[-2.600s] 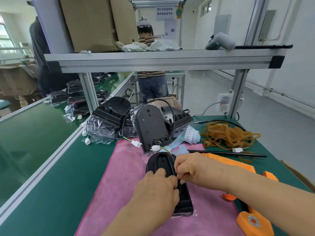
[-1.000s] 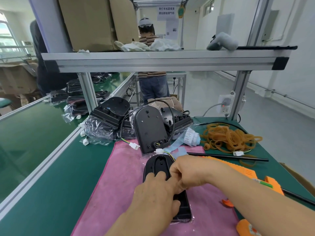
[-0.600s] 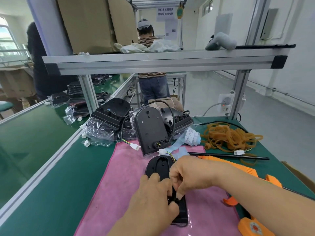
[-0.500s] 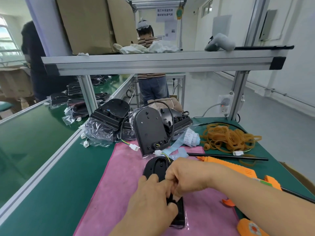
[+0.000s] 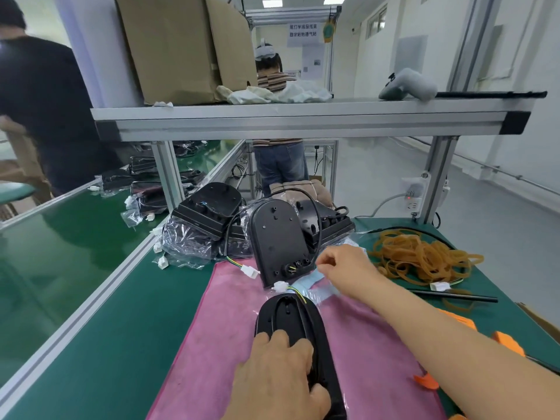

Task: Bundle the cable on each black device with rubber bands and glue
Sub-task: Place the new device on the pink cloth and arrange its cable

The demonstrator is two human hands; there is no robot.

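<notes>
A black device [image 5: 288, 313] lies flat on the pink cloth [image 5: 212, 344], its white connector [image 5: 280, 287] and thin wires at the far end. My left hand [image 5: 278, 383] grips the device's near half, fingers bent over the top and thumb on its right side. My right hand [image 5: 345, 265] is stretched forward, fingers curled, thumb and forefinger pinching at the blue label strip [image 5: 318, 287] beside an upright black device [image 5: 275, 244]. What the fingertips hold is too small to tell. A heap of tan rubber bands [image 5: 421, 259] lies to the right.
An orange glue gun [image 5: 509, 344] and a black rod [image 5: 454, 295] lie on the right of the green bench. Several bagged black devices [image 5: 206, 219] are piled behind the cloth. A metal shelf [image 5: 303, 119] spans overhead. A person [image 5: 278, 165] stands beyond; the conveyor [image 5: 60, 253] runs left.
My right hand left the device under my left hand and reached forward to the blue label strip. My left hand stays on the device.
</notes>
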